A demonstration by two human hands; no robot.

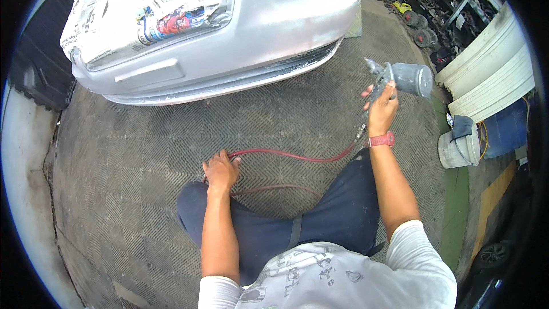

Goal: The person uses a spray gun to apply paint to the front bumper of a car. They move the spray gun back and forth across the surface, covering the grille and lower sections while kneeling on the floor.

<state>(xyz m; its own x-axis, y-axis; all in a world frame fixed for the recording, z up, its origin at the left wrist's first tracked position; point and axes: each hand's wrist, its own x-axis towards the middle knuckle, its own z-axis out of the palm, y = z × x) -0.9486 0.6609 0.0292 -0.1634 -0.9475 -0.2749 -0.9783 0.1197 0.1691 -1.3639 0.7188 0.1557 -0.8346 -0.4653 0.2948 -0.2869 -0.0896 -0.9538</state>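
My right hand (382, 109) is wrapped round the handle of a grey spray gun (377, 83), held up to the right of the car bumper. The gun's cup (413, 79) points right, and its nozzle end is toward the car. A red air hose (280, 151) runs from the bottom of the handle, sagging leftward. Above my left knee, my left hand (222, 169) is closed on this hose, its fingertips partly hidden. Ahead of me is a silver-grey bumper (257, 28), with newspaper masking (166, 11) over the parts around it.
Patterned tiles cover the floor (143, 154). To the right stand a white bucket (459, 147), a blue drum (503, 131) and pale curved panels (492, 80). Tools and parts crowd a rack (446, 6) at the far right. A dark panel (43, 51) leans against the left wall.
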